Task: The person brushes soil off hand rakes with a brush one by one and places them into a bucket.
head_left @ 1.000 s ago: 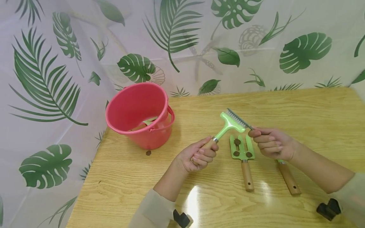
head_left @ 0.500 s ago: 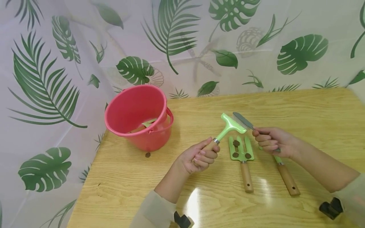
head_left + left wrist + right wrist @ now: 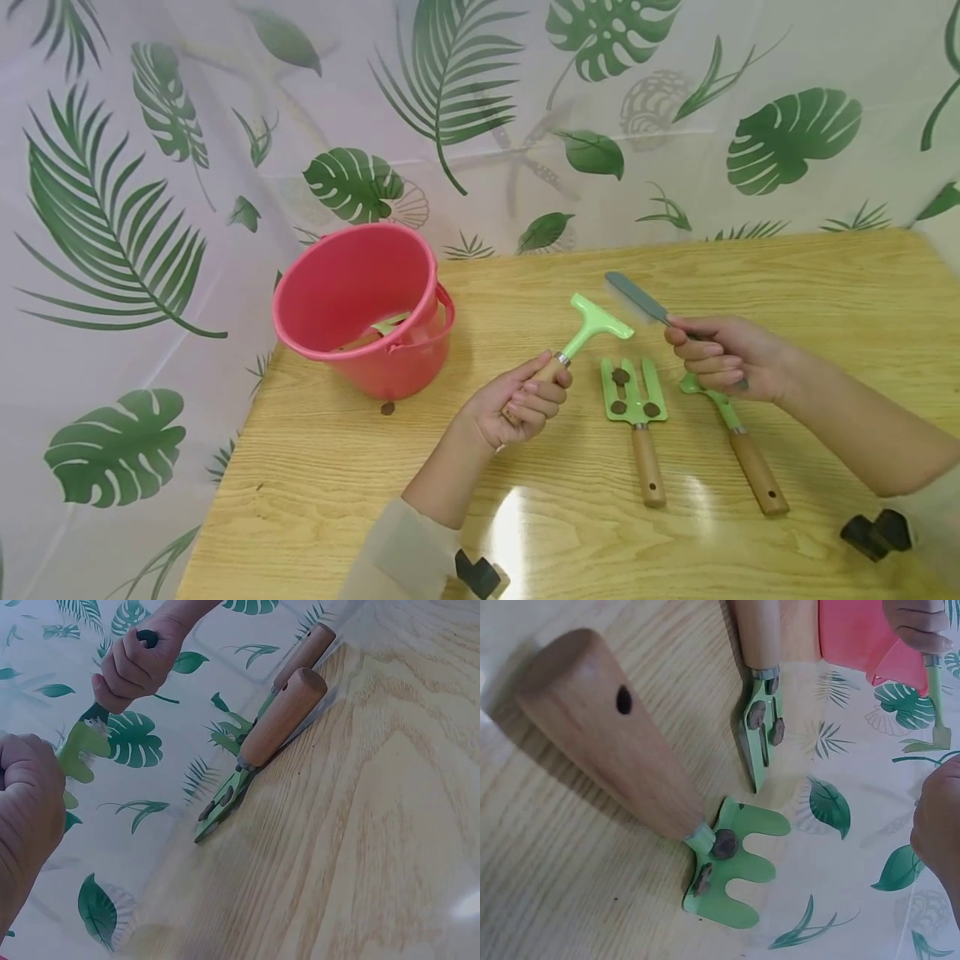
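Note:
In the head view my left hand [image 3: 521,404] grips the wooden handle of a small hand rake [image 3: 596,318], its green head raised over the table. My right hand [image 3: 731,358] holds a grey-blue brush [image 3: 637,296] by its handle, bristles turned towards the rake head with a small gap between them. Below lies a green hand fork [image 3: 643,433] with several brown clumps stuck on it. Beside it is a second green rake [image 3: 757,471], its head partly hidden under my right hand; the right wrist view shows brown clumps on that rake's prongs [image 3: 735,862].
A red bucket [image 3: 356,292] stands at the table's left, with a green tool and wooden handle inside. One brown clump [image 3: 387,408] lies by its base. A leaf-print sheet [image 3: 510,108] hangs behind the wooden table [image 3: 315,500].
The brush has turned its back more to the camera, then shifted up and away from the rake head. The rake has moved slightly left. The tools on the table stay put.

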A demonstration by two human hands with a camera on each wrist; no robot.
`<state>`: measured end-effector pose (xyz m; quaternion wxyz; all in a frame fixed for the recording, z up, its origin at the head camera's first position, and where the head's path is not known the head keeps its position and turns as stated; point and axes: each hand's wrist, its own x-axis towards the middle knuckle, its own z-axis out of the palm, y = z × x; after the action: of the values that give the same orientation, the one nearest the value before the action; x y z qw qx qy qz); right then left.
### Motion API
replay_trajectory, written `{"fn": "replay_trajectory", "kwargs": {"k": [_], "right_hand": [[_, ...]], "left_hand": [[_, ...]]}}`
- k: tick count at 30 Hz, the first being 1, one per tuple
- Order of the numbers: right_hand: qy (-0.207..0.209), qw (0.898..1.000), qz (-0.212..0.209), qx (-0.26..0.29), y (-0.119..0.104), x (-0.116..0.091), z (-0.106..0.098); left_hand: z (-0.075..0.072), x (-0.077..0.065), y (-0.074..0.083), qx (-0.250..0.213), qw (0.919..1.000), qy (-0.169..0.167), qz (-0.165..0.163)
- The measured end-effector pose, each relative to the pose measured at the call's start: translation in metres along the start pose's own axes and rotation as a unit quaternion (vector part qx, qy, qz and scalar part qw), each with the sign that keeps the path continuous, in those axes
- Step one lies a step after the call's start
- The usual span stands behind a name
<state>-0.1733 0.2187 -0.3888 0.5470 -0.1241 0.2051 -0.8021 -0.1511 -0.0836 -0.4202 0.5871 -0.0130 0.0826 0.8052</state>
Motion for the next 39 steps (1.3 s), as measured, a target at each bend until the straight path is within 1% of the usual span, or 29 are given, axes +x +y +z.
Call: {"fn": "replay_trajectory", "kwargs": {"k": [3,5,7,9,10,12,14,17,19,22,25,28,33,39], "right_hand": [[-0.003,1.0,0.002,-0.027,-0.001,0.002,0.004],[0.003,0.998,0.0,-0.056,-0.001,0.002,0.008],[0.023,0.995,-0.002,-0.097,0.0,0.003,0.012],[0.058,0.987,-0.003,-0.151,0.001,0.004,0.017],[0.077,0.98,-0.003,-0.181,0.002,0.004,0.02],[0.122,0.963,0.001,-0.239,0.005,0.006,0.026],[0.165,0.942,0.006,-0.293,0.009,0.008,0.032],[0.208,0.913,0.015,-0.352,0.015,0.012,0.041],[0.226,0.897,0.021,-0.378,0.019,0.014,0.046],[0.243,0.88,0.03,-0.407,0.023,0.018,0.052],[0.252,0.867,0.035,-0.429,0.026,0.021,0.056],[0.247,0.86,0.033,-0.444,0.029,0.025,0.058],[0.239,0.861,0.044,-0.448,0.034,0.029,0.056],[0.255,0.848,0.057,-0.46,0.035,0.028,0.054]], "left_hand": [[0.0,0.001,0.0,0.001,1.0,0.008,0.004],[0.0,0.002,-0.001,0.004,0.9999,0.013,0.007],[0.0,0.003,-0.001,0.007,0.9998,0.017,0.01],[-0.001,0.003,-0.001,0.01,0.9997,0.021,0.012],[-0.001,0.004,-0.001,0.011,0.9996,0.022,0.013],[-0.001,0.005,-0.001,0.007,0.9996,0.025,0.013],[0.0,0.006,-0.001,0.004,0.9995,0.027,0.014],[0.0,0.008,-0.002,0.002,0.9995,0.029,0.013],[0.0,0.009,-0.003,0.003,0.9995,0.03,0.013],[0.0,0.01,-0.003,0.002,0.9995,0.03,0.012],[0.001,0.011,-0.002,0.002,0.9994,0.032,0.012],[0.002,0.011,-0.002,0.011,0.9992,0.034,0.016],[0.002,0.01,-0.004,0.023,0.9988,0.037,0.023],[0.002,0.009,-0.006,0.026,0.9989,0.032,0.021]]}}
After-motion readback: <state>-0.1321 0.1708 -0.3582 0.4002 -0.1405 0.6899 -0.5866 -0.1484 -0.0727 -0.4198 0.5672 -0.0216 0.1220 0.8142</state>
